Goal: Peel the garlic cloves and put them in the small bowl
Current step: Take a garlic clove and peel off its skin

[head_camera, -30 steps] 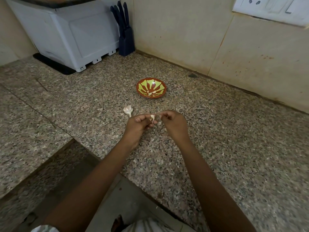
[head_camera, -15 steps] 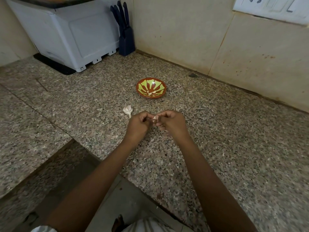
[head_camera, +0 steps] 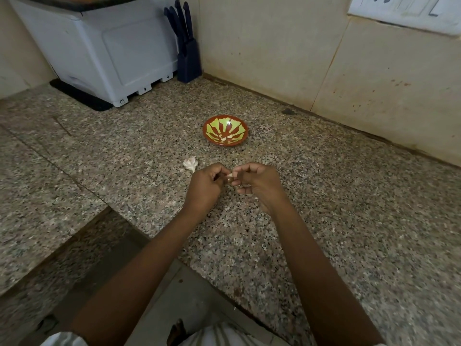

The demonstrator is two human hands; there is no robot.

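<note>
A small red bowl (head_camera: 225, 130) with a green flower pattern sits on the granite counter and holds a couple of pale peeled cloves. Below it, my left hand (head_camera: 207, 187) and my right hand (head_camera: 258, 184) meet just above the counter. Between their fingertips both pinch one garlic clove (head_camera: 230, 176), mostly hidden by the fingers. The rest of the garlic bulb (head_camera: 190, 164), white and papery, lies on the counter just left of my left hand.
A white appliance (head_camera: 109, 51) on a black mat stands at the back left, with a dark blue knife block (head_camera: 188, 53) beside it in the corner. Tiled wall (head_camera: 324, 58) borders the counter at the back. The counter edge (head_camera: 199, 270) runs diagonally near my body.
My hands have drawn closer together around the clove; the fingers have shifted slightly. The bowl and bulb have not moved.
</note>
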